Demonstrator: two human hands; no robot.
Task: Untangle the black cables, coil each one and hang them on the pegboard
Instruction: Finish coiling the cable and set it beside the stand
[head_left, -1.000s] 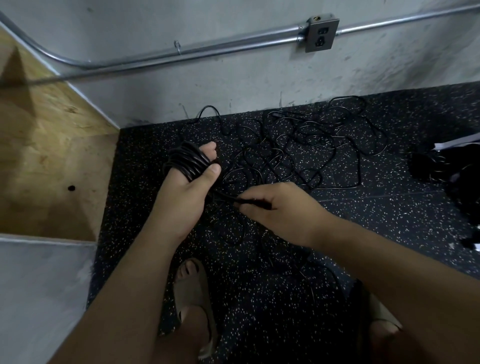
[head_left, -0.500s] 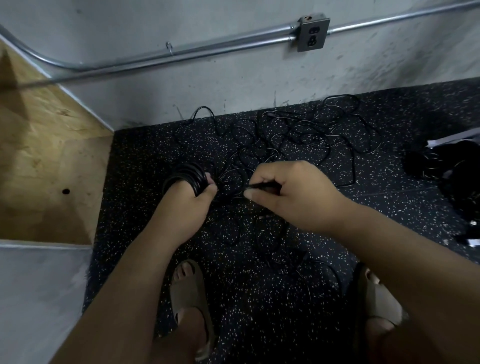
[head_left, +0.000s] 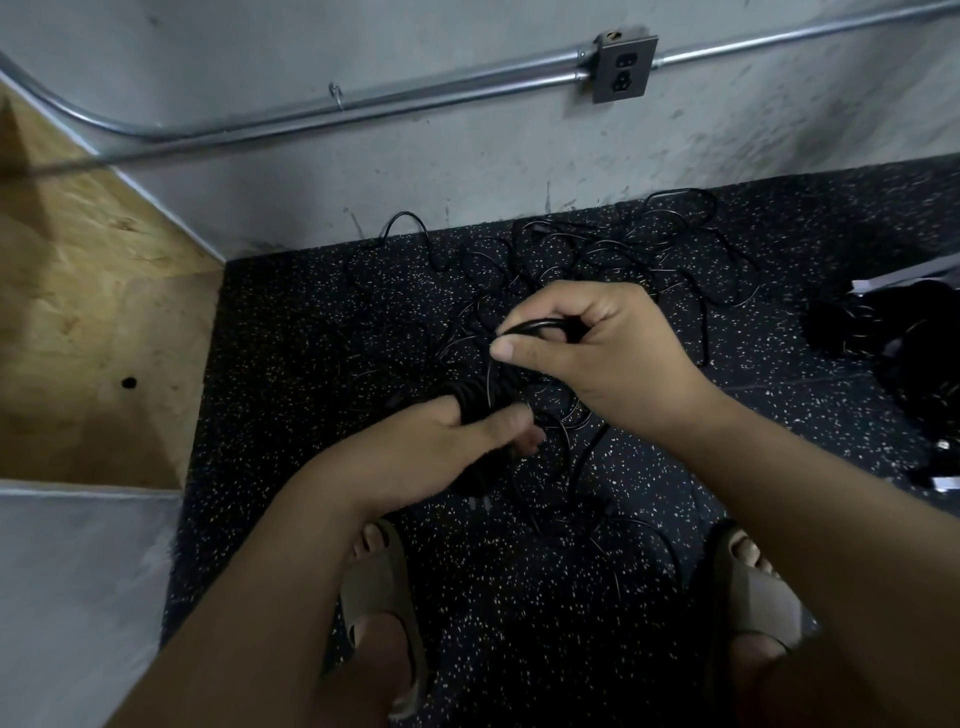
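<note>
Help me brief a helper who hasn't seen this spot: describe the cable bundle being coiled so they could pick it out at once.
Start at the grey wall's outlet box and drop down to the speckled black floor. In front of the loose cable tangle, the left hand grips the coiled bundle. Unlike those flat, scattered loops, it is a tight, thick bunch, lifted and held.

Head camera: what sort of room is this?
Probably a garage, workshop or utility space: bare concrete wall with exposed metal conduit feeding a surface-mounted outlet, and speckled black rubber flooring.
</note>
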